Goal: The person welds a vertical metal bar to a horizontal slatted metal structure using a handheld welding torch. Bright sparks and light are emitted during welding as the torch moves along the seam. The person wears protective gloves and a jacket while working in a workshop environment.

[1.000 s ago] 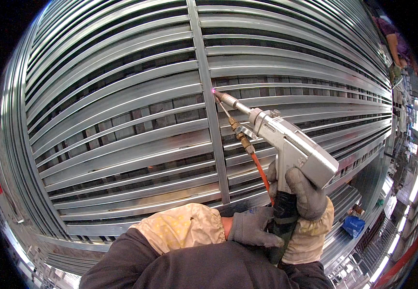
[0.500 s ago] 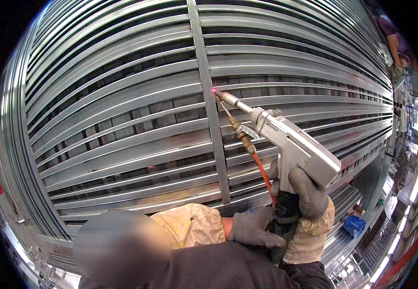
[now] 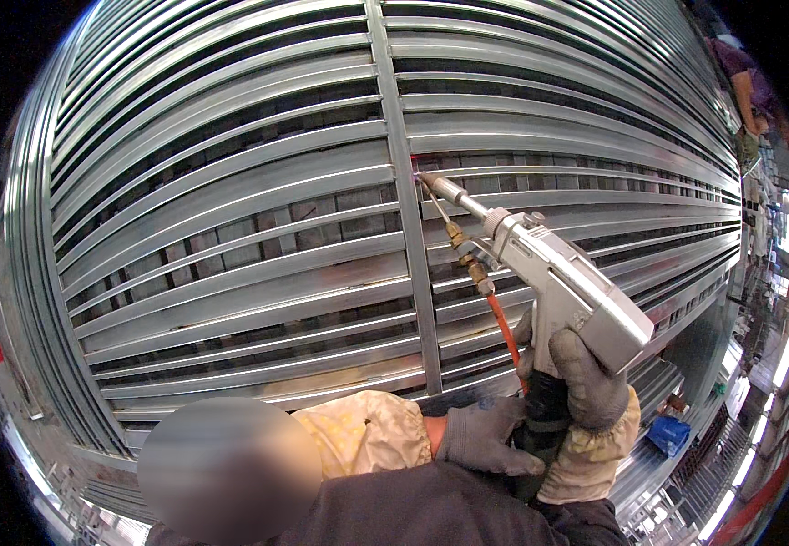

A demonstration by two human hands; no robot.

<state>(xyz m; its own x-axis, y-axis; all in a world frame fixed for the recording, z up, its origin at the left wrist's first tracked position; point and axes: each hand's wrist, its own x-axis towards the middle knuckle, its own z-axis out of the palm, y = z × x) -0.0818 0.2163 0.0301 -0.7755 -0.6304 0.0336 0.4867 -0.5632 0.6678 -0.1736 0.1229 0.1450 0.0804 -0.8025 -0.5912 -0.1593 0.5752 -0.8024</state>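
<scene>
A silver handheld laser welding gun (image 3: 576,287) slants up and left over a metal slatted panel (image 3: 322,246). Its nozzle (image 3: 445,188) ends close beside the panel's upright bar (image 3: 410,200), where a faint pink glow shows; whether the tip touches cannot be told. A thin wire-feed tube with brass fittings (image 3: 474,267) runs under the nozzle into an orange hose (image 3: 505,337). My right hand (image 3: 587,382), in a grey glove, is closed round the gun's handle. My left hand (image 3: 488,439), gloved alike, grips the black lower end of the handle, its fingers partly hidden.
Long silver slats fill most of the view, with dark gaps between them. A blue bag or packet (image 3: 667,435) lies at the lower right. Another person (image 3: 748,91) is at the far right edge. My beige sleeve (image 3: 367,437) crosses low in front.
The panel and gun have shifted slightly right in the picture. The nozzle tip sits a little lower against the upright bar, and the pink spot is dimmer. Both hands keep their hold.
</scene>
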